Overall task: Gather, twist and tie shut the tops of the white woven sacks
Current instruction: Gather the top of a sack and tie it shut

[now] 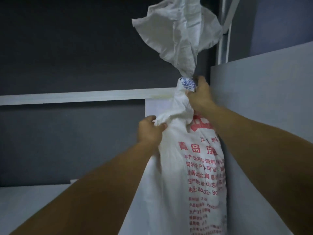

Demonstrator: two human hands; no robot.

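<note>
A white woven sack (171, 173) carries red printed Chinese text: large characters "青岛", smaller lines including "饲料" and "山东", and a partial number "0532-80". The lower lines are too blurred to read.

A white woven sack (189, 167) with red print stands against a grey panel (260, 102). Its neck is bound by a blue-and-white tie (187, 83). The right hand (199, 94) grips the neck; the left hand (149, 130) pinches the sack's shoulder fabric.

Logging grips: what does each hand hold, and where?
Both hold the sack. The right hand grips its neck just below the blue-white tie; the left hand pinches a fold at its shoulder.
</note>
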